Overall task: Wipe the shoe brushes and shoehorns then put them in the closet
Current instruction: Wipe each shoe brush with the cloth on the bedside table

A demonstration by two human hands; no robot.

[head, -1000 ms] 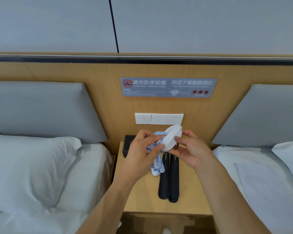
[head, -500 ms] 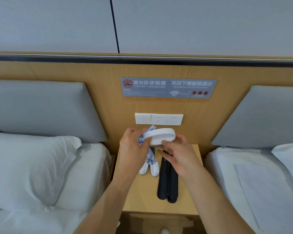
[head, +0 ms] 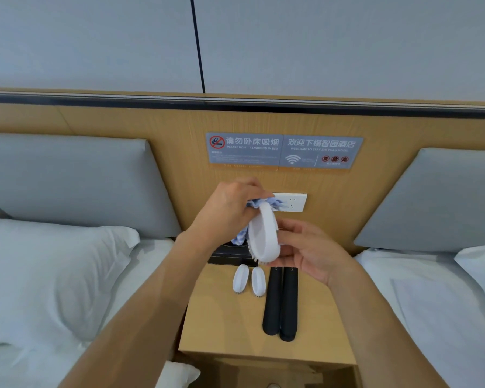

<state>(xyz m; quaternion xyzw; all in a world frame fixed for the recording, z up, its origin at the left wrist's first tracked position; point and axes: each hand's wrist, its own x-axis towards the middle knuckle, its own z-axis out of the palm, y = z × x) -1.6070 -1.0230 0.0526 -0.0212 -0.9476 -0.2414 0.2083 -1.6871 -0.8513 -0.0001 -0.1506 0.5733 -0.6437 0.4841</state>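
Note:
My right hand [head: 308,250] holds a white oval shoe brush [head: 263,236] above the nightstand, its back turned toward me and its bristles showing at the lower left edge. My left hand [head: 227,211] grips a blue-and-white cloth [head: 259,204] against the brush's upper end. On the wooden nightstand [head: 221,326] below lie two more white shoe brushes [head: 248,280] side by side, and to their right two long black shoehorns [head: 281,303], touching along their length.
A black box [head: 227,254] sits at the back of the nightstand, partly hidden by my hands. A white socket panel [head: 294,202] and grey signs [head: 283,149] hang on the wooden headboard. Beds with white pillows [head: 48,275] flank the nightstand on both sides.
The brush has turned from lying flat to standing on end with its back toward me. My left hand with the cloth has moved up to its top. Two brushes on the nightstand are now uncovered.

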